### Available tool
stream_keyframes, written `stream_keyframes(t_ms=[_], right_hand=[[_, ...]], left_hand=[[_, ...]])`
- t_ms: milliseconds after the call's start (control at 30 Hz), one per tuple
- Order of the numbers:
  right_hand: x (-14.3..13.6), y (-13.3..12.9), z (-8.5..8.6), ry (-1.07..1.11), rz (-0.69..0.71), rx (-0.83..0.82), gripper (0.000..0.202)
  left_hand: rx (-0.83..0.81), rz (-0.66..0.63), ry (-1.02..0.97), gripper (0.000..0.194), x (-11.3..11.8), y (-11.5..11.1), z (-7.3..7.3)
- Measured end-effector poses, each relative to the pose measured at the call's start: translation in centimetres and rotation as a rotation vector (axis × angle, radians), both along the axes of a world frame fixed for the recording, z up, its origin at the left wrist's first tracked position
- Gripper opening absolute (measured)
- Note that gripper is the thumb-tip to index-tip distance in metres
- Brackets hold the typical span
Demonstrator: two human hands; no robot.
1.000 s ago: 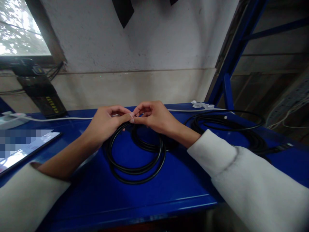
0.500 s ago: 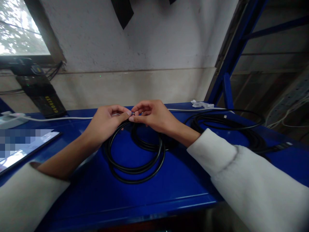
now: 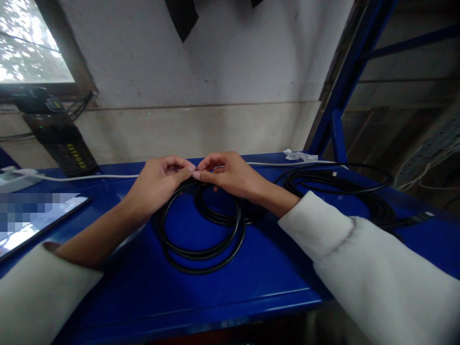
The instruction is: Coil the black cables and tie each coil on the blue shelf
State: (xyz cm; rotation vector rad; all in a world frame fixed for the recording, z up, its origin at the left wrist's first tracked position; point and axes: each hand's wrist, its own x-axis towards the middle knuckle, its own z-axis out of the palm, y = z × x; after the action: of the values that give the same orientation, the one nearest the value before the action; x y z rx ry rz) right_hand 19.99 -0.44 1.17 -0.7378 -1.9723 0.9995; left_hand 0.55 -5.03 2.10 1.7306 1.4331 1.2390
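Note:
A coil of black cable (image 3: pixel 201 255) lies on the blue table (image 3: pixel 223 292), its top edge at my fingertips. My left hand (image 3: pixel 153 184) is closed in a pinch at the coil's top, with a fingertip showing beneath the cable. Meeting it tip to tip, my right hand (image 3: pixel 235 177) pinches with thumb and forefinger. Whatever small thing is between the right fingertips is hidden. Just behind the coil, partly under my right hand, is another black cable loop (image 3: pixel 215 218).
On the right lies a larger black cable coil (image 3: pixel 383 206) with a connector end. A white cord (image 3: pixel 97 176) runs along the back, near crumpled white plastic (image 3: pixel 300 155). At left are a dark bottle (image 3: pixel 68 143), a white power strip (image 3: pixel 17 179) and a tablet (image 3: pixel 46 225).
My right hand's fingers have shifted slightly and closed more tightly against the left fingertips. The small dark bit visible between the fingertips before is now covered. The coils have stayed in place.

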Motion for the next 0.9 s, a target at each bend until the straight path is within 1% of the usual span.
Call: stream_keyframes(t_ms=[167, 333, 500, 733, 833, 900], right_hand=[[0.07, -0.02, 0.10, -0.048, -0.005, 0.019, 0.017], [0.13, 0.00, 0.14, -0.088, -0.016, 0.046, 0.018], [0.01, 0.19, -0.09, -0.031, -0.007, 0.011, 0.013], [0.08, 0.30, -0.10, 0.067, 0.011, 0.032, 0.022], [0.17, 0.28, -0.02, 0.065, 0.000, 0.030, 0.026], [0.18, 0.26, 0.00, 0.048, -0.013, 0.041, 0.025]], left_hand=[[-0.006, 0.010, 0.024, 0.031, -0.12, 0.03, -0.10], [-0.024, 0.005, -0.001, 0.035, 0.03, -0.10, -0.02], [-0.018, -0.010, -0.018, 0.034, 0.13, -0.15, 0.04], [-0.007, -0.024, -0.013, 0.032, -0.01, 0.00, -0.09], [-0.009, -0.029, -0.004, 0.034, -0.12, 0.08, -0.18], [-0.001, -0.028, 0.004, 0.034, -0.15, 0.08, -0.21]])
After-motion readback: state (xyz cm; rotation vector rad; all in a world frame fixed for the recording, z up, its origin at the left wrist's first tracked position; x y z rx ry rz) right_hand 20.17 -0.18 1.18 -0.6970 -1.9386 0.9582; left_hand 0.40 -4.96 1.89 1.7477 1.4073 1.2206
